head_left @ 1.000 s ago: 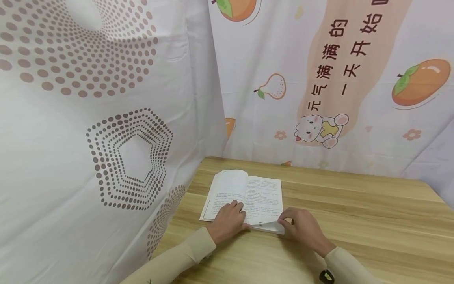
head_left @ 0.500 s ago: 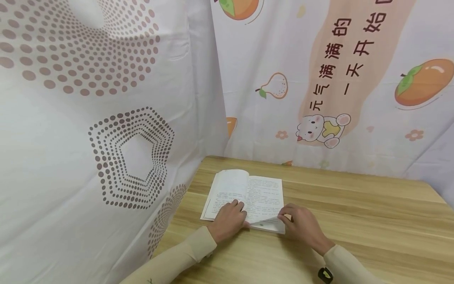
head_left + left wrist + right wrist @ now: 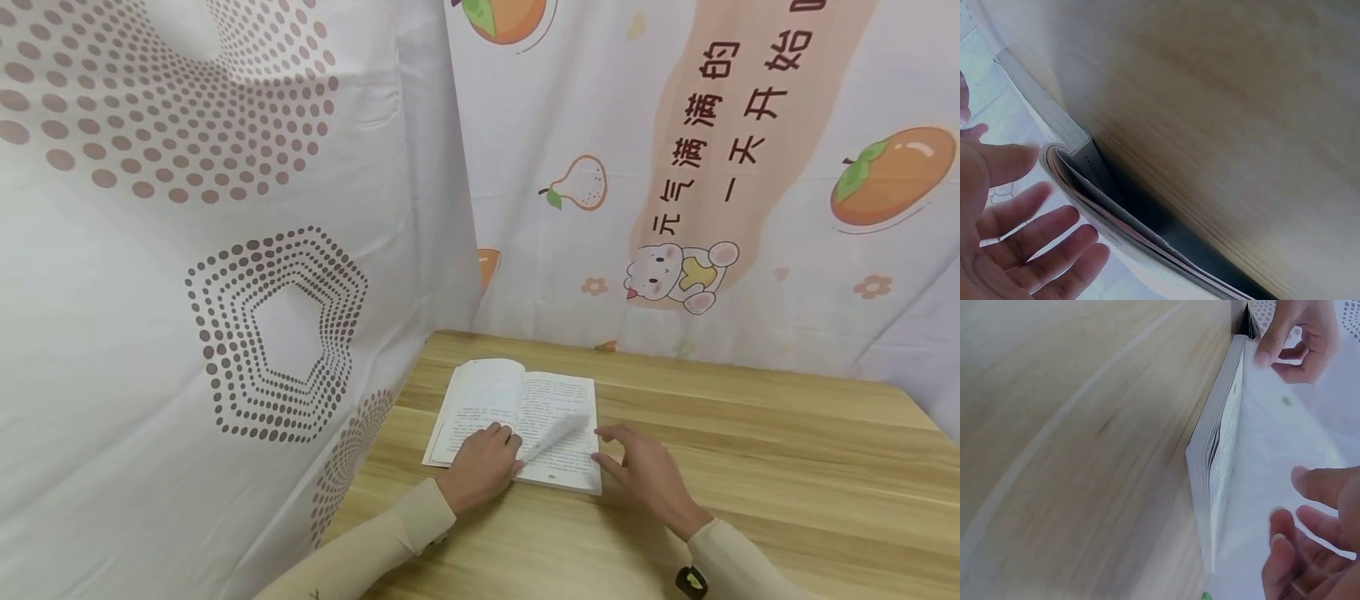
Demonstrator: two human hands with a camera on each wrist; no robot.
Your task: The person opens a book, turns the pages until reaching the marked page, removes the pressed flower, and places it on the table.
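Note:
An open paperback book (image 3: pixel 491 387) with printed pages lies on the wooden table. One loose page (image 3: pixel 558 435) stands lifted from its right half, tilted and blurred, joined at the gutter. My left hand (image 3: pixel 480 467) rests on the lower left page beside the gutter, thumb at the bottom edge by the spine. In the left wrist view, the left fingers (image 3: pixel 1035 237) lie spread and loosely bent over the pages. My right hand (image 3: pixel 651 475) is at the book's right edge, thumb and forefinger apart. In the right wrist view, nothing shows between the right fingers (image 3: pixel 1282 562).
The wooden table (image 3: pixel 750 450) stretches right of the book. A white dotted curtain (image 3: pixel 150 350) hangs along the left side, and a fruit-printed curtain (image 3: pixel 525 208) hangs behind the table. A dark wrist device (image 3: pixel 691 582) shows below the right sleeve (image 3: pixel 731 558).
My right thumb and fingers pinched the right page's lower corner, raised it, then let it go. The page has swung up and leftward. My left hand has stayed in place.

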